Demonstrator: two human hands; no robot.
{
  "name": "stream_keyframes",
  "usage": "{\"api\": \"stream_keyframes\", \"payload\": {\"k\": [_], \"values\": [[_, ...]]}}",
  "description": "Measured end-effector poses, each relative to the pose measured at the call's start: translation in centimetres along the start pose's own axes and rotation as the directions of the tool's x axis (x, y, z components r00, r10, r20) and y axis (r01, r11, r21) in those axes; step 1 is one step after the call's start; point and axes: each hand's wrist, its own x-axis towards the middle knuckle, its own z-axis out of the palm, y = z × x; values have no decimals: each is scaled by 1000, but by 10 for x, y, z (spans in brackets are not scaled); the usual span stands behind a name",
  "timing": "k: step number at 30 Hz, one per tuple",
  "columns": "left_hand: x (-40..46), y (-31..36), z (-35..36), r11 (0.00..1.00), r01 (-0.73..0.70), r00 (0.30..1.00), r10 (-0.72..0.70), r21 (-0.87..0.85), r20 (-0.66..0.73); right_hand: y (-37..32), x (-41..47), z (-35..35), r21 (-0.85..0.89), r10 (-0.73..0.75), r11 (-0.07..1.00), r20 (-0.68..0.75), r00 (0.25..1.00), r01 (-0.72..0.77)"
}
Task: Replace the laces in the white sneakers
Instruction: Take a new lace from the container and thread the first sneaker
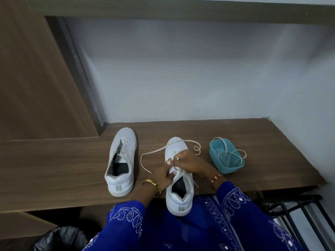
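Wood-grain bench [54,160] below a pale wall carries the work: a white sneaker [179,180] sits near the front edge, its heel hanging just over it toward the person, toe pointing at the wall. Both hands meet over its eyelets. The left hand [163,175], a gold bangle on the wrist, has its fingers curled against the tongue, pinching the cream lace [154,151]; the right hand [190,161], a beaded bracelet at its wrist, has its fingers bent over the same lace at the upper eyelets. One loose end sweeps left in a wide loop across the bench, another curls beside the toe. A second sneaker [121,163], unlaced, stands to the left, well apart. To the right, a teal container [226,156] holds more pale laces [233,154] spilling over its rim. Blue embroidered sleeves [235,201] fill the foreground; a black bin bag [61,238] sits lower left.
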Motion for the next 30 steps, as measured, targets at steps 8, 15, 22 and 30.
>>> {"api": "stream_keyframes", "payload": {"k": [8,15,22,30], "values": [[2,-2,2,999,-42,999,42,4,31,-46,-28,-77,708,-29,627,-396,918,326],[5,-3,3,999,-48,998,48,7,32,-55,-29,-97,732,-131,536,-421,898,421],[3,-4,5,998,-54,999,54,15,-2,6,-14,-79,310,131,950,-302,944,-32],[5,-8,-4,996,-8,996,0,-93,-93,43,6,-43,-428,334,828,-143,932,-362]]}}
